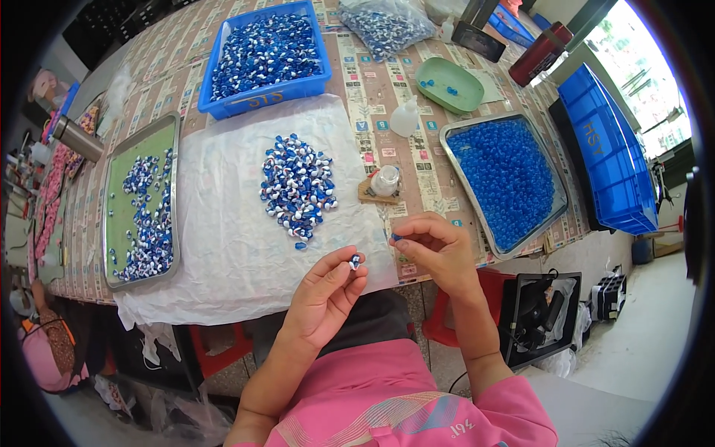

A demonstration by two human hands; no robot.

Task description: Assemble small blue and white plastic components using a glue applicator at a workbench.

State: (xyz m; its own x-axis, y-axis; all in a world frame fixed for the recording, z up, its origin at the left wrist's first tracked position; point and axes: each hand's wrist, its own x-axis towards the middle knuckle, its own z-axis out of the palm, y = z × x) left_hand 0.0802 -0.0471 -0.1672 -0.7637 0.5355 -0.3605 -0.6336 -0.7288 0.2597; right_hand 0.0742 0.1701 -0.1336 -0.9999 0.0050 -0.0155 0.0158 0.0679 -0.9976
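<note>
My left hand (322, 296) is closed in a pinch, holding up a small blue-and-white piece (354, 261) between thumb and fingers. To its right, my right hand (441, 252) pinches a blue bead (396, 238), mostly covered by the fingertips. The two hands are apart, over the near edge of a white cloth (216, 246). Beyond them on the cloth lies a loose pile of blue-and-white pieces (298, 186). A small glass jar (385, 180) on a wooden block (369, 195) stands past my right hand. Nearest that hand on the right is a metal tray (488, 237) full of blue beads (506, 179).
At left a metal-rimmed green tray (119, 194) holds more blue-and-white pieces. Farther back stand a blue bin (268, 102) of them, a filled plastic bag (383, 30), a white squeeze bottle (404, 119) and a green dish (447, 71). A blue crate (607, 149) rises beyond the right tray.
</note>
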